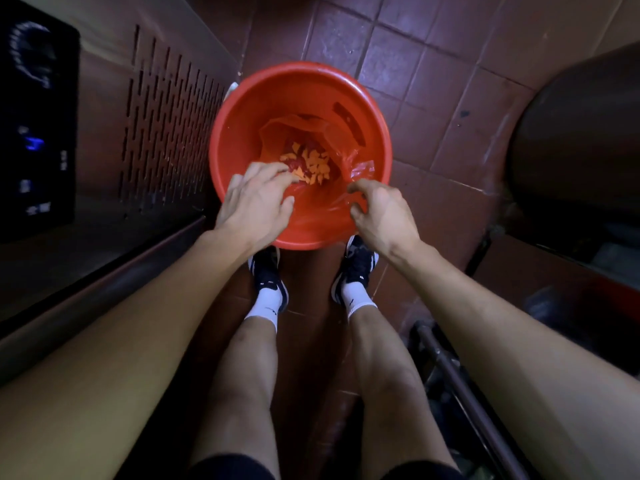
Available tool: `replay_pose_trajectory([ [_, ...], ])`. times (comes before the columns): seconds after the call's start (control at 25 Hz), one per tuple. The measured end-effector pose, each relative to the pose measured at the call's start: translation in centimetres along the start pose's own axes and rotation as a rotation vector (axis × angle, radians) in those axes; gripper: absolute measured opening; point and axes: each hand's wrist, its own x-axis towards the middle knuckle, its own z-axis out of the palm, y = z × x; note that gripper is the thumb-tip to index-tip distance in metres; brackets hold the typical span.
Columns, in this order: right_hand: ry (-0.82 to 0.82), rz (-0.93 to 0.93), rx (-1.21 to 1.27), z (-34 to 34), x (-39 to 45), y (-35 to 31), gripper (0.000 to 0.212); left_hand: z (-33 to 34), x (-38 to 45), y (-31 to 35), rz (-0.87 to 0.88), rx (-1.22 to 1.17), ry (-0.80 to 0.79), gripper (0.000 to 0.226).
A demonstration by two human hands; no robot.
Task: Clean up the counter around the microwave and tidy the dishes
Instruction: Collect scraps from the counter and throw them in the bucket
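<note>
A red plastic bucket (242,109) stands on the tiled floor just ahead of my feet. Inside it lies a red plastic bag (322,206), open at the top, with orange food scraps (310,166) at its bottom. My left hand (254,202) reaches over the near left rim, fingers curled on the bag's left edge. My right hand (381,213) pinches the bag's right edge above the near right rim. Both forearms stretch down from the lower corners of the view.
A metal cabinet with a slotted vent panel (162,133) and a dark appliance (34,126) rise on the left. A large dark round container (581,140) stands at the right. A metal bar (464,393) slants at the lower right. Red floor tiles (398,46) lie beyond the bucket.
</note>
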Motion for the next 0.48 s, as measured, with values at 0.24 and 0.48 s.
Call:
replay_pose_trajectory([
  [0.24, -0.035, -0.04, -0.075, -7.4, -6.7, -2.6, 0.036, -8.3, -5.0, 4.7, -0.054, 0.039, -0.086, 0.047],
  [0.48, -0.02, -0.074, -0.068, -14.8, -13.3, -6.6, 0.037, -16.1, -10.4, 12.2, -0.052, 0.063, -0.044, 0.052],
])
